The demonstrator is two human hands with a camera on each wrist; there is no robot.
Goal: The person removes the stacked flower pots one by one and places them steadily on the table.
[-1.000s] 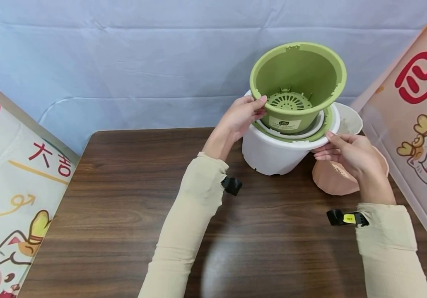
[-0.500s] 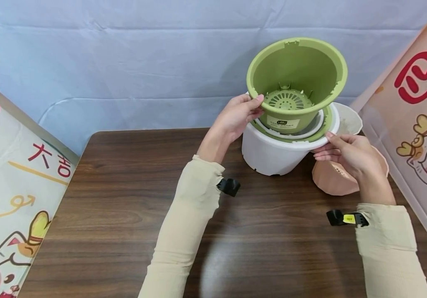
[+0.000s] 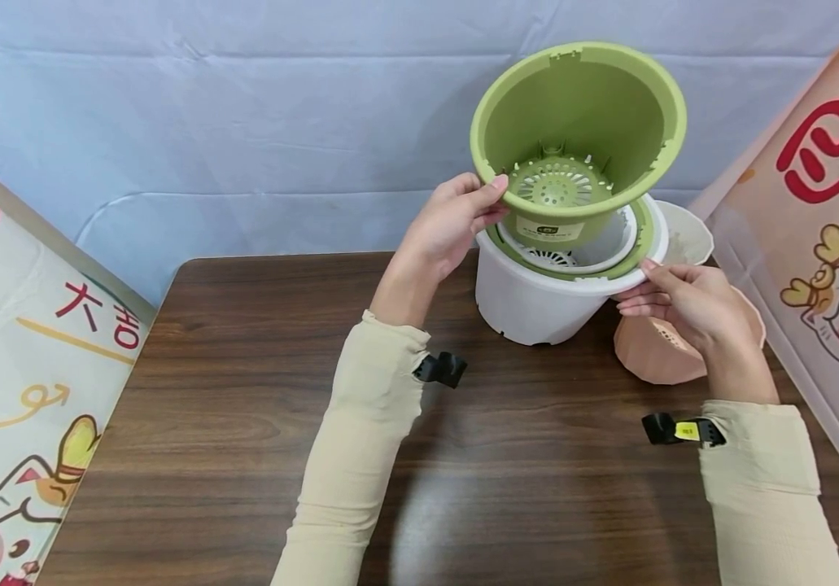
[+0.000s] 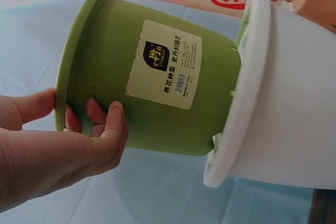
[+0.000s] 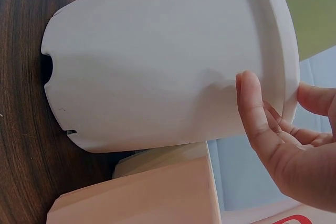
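Simultaneously, the left hand (image 3: 448, 226) pinches the upper green pot (image 3: 578, 130) by its rim, the right hand (image 3: 696, 303) the white pot (image 3: 535, 293).

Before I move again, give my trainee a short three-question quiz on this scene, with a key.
1. Which flowerpot does the left grip pinch by its rim?
2. True or false: the right grip holds the peach flowerpot.
3. Fill in: nested directly inside the large white flowerpot is a ____ flowerpot.

Key:
1. The labelled green flowerpot.
2. False; it pinches the rim of the large white flowerpot.
3. Green.
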